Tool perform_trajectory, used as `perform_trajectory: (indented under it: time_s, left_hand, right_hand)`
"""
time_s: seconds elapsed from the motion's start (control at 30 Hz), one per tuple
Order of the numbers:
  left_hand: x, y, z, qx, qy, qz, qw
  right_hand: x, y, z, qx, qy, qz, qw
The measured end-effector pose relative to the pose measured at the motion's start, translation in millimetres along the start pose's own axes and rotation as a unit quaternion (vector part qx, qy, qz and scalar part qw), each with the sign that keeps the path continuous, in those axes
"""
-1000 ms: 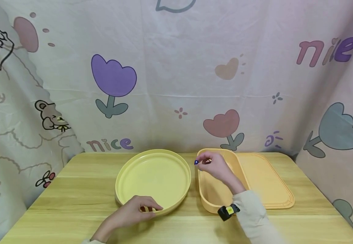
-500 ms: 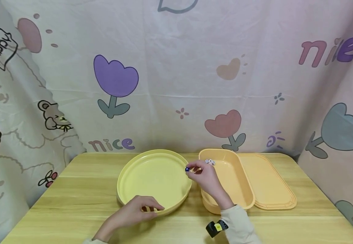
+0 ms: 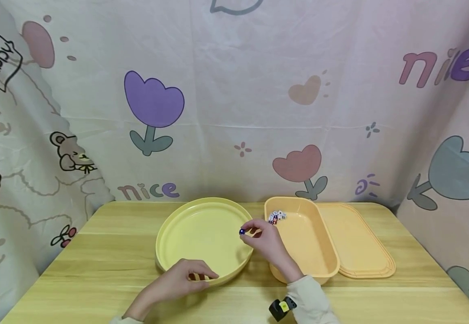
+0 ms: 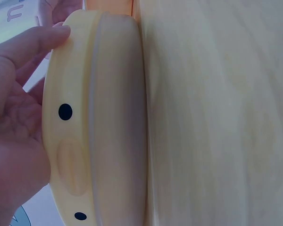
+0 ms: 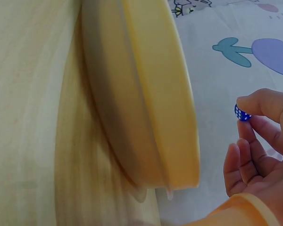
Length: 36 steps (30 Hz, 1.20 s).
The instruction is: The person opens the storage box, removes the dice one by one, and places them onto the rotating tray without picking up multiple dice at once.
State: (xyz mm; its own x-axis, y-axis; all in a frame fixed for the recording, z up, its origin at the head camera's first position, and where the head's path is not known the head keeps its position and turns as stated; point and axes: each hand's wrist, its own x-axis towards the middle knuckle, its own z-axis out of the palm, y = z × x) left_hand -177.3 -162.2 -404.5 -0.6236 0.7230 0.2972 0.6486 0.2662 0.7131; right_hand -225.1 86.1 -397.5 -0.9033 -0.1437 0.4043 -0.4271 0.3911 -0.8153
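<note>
A shallow round yellow tray (image 3: 206,240) sits on the table. My left hand (image 3: 179,280) holds its near rim, the thumb (image 4: 56,36) against the outer wall and the fingers over the inside. Between thumb and fingertips of my right hand (image 3: 266,241) is a small blue die (image 5: 242,113) with white dots. The die hangs over the tray's right side, above the rim. Right of the tray stands an orange rectangular box (image 3: 326,238), with several dice (image 3: 277,217), mostly white and one or more red, in its far left corner. My right wrist overlaps the box's near left part.
A flat orange lid (image 3: 364,243) lies just right of the box, partly hidden behind it. The wooden table (image 3: 117,252) extends left of the tray and along the front. Printed curtain cloth (image 3: 226,90) hangs behind and at both sides.
My right hand has moved left and slightly nearer with the blue die, from over the box to the tray's right side. The dice in the box have come into view. The left hand stays on the rim.
</note>
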Motion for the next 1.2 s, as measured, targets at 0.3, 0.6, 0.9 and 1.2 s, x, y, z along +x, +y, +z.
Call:
perform_trajectory:
  time_s: [0.3, 0.6, 0.9, 1.2]
  left_hand:
    - [-1.9, -15.3, 3.6, -0.004, -0.005, -0.008, 1.0]
    - [-1.2, -14.0, 3.8, -0.007, -0.007, -0.024, 0.9997]
    - [-0.9, -14.8, 3.7, 0.002, -0.007, -0.022, 0.9997]
    - [-1.3, -16.3, 3.4, -0.003, -0.007, -0.019, 0.9998]
  right_hand:
    - [-0.7, 1.6, 1.3, -0.015, 0.002, -0.011, 0.9998]
    - [0.4, 1.1, -3.1, -0.034, 0.013, 0.0, 0.9994]
    - [0.0, 3.0, -3.4, -0.033, 0.0, 0.005, 0.9994]
    - [-0.8, 2.7, -1.2, -0.029, -0.011, 0.003, 0.9995]
